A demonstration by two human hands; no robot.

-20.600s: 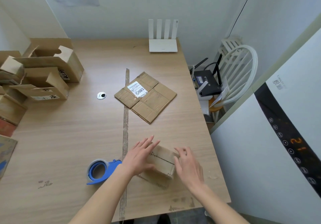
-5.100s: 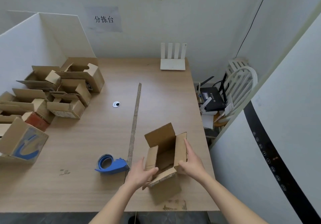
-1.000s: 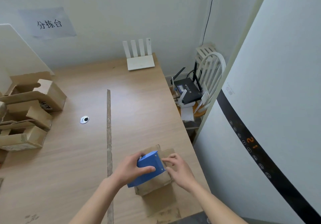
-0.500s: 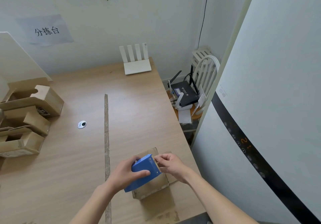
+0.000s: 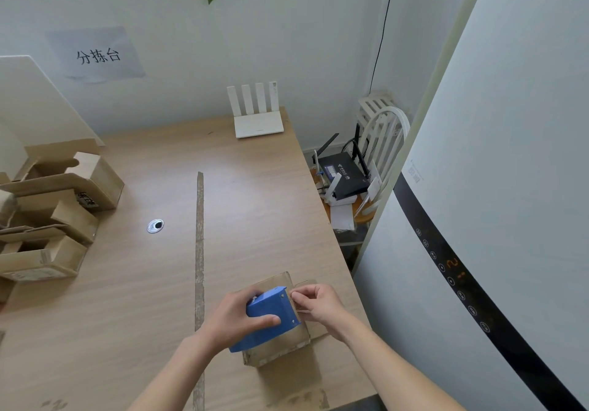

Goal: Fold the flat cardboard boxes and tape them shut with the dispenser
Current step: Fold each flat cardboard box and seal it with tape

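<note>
A small folded cardboard box stands near the table's front right edge. My left hand grips the blue tape dispenser and holds it on top of the box. My right hand is at the dispenser's right end, its fingertips pinching what looks like the tape end over the box's right side. The box's top is mostly hidden under the dispenser and both hands.
Several folded boxes are piled along the table's left side. A white router stands at the back edge, a metal grommet sits mid-table, and a worn strip runs down the wood. A large white appliance is close on the right.
The right hand's fingers have closed in at the dispenser's right end. The left hand keeps its grip on the dispenser on the box. The camera has tilted a little.
</note>
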